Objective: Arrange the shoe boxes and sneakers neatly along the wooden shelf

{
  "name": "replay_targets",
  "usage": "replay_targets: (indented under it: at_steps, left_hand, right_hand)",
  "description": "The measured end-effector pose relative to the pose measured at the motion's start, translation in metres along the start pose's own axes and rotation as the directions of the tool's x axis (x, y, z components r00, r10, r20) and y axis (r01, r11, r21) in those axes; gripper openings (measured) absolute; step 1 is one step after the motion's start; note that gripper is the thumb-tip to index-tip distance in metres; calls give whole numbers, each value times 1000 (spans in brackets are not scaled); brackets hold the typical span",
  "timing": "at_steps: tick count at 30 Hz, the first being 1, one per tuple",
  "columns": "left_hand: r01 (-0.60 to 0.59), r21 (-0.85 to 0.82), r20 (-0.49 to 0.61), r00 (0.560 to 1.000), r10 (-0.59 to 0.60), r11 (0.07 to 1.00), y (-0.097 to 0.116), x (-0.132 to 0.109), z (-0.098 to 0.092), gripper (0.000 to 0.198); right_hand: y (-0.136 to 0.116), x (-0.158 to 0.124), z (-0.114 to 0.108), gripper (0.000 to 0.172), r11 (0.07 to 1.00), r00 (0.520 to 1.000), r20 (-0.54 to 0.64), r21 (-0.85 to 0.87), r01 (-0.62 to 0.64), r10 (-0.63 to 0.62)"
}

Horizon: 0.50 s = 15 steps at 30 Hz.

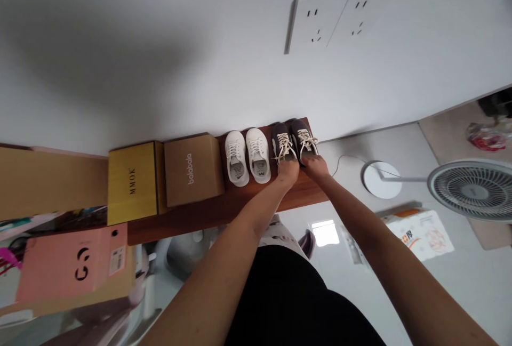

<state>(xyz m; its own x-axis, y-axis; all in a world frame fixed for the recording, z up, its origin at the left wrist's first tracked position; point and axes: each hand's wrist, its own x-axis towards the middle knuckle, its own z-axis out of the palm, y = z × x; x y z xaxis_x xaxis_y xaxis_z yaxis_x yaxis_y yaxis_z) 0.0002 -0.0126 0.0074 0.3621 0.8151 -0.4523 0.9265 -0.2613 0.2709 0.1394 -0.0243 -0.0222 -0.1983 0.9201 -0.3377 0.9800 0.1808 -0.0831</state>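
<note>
Two dark sneakers point(282, 141) with cream laces stand side by side at the right end of a reddish-brown wooden shelf point(256, 196), toes toward the wall. My left hand point(288, 171) is closed on the heel of the left dark sneaker. The heel of the right dark sneaker point(303, 138) is gripped by my right hand point(315, 167). My fingertips are partly hidden at the shoe openings. Just left of them sits a pair of white sneakers point(259, 154), also toes to the wall, untouched.
A brown box point(194, 170) and a yellow box point(134, 180) stand left on the shelf. Lower left is a pink box point(72, 266). A white fan point(476, 191), its round base point(383, 179) and a white package point(420, 234) are at right. Wall sockets point(340, 15) are above.
</note>
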Motion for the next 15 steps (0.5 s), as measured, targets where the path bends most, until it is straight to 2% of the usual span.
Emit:
replay_targets:
  at_steps: [8,12,15]
  left_hand:
    - [-8,-26,33,999,9,1000,1,3,7,35]
    - [-3,-77,-17,1000,1,997,2,-1,6,34]
    - [-20,-127,-79,997,10,992,1,-10,-1,35]
  right_hand:
    - [-5,1,5,25,999,999,2,1,-33,33]
    - [-12,-2,3,24,998,998,-23,6,-64,65]
    - [-19,-13,-5,25,989,986,-90,36,-141,143]
